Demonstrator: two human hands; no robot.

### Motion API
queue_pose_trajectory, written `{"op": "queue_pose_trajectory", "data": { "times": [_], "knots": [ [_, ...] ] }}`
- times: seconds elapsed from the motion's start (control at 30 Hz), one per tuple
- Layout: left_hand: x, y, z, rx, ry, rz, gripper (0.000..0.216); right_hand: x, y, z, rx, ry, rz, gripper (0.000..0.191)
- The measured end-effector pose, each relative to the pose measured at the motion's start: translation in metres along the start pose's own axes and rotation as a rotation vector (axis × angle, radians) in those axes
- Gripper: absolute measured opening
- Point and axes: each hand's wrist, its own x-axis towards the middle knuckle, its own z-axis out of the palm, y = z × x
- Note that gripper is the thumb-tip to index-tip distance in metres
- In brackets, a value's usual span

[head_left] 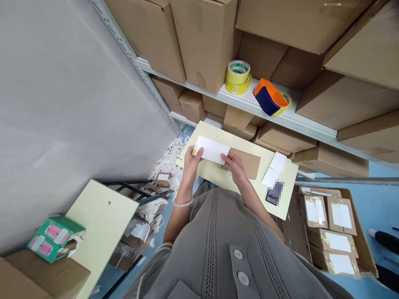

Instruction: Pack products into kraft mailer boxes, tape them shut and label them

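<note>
Grip: left hand (192, 161) and right hand (236, 166) each pinch one end of the white slip (213, 149) over the bench (215, 129), long axis left-to-right, slightly slanted; brown cardboard (250, 164) extends past its right end, nearer the right hand.

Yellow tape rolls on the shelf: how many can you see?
3. Two are stacked on the shelf, an upper roll on a lower roll; the third roll is in the orange and dark-blue dispenser to their right. More may be hidden behind the boxes.
</note>
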Motion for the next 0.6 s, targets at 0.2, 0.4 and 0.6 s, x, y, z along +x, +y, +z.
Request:
{"op": "queue_pose_trajectory", "data": {
  "times": [0.2, 0.4, 0.6],
  "knots": [
    [0.013, -0.039, 0.028, -0.012, -0.167, -0.166, 0.042, 0.003, 0.010, -0.039, -0.003, 0.250, -0.034, 0.036],
    [0.029, -0.084, 0.050, 0.232, -0.188, -0.152, 0.034, 0.010, 0.028, -0.089, -0.203, 0.480, -0.132, 0.028],
    [0.044, -0.124, 0.072, 0.470, -0.210, -0.030, 0.021, 0.016, 0.056, -0.126, -0.446, 0.664, -0.109, 0.022]
  ]
}}
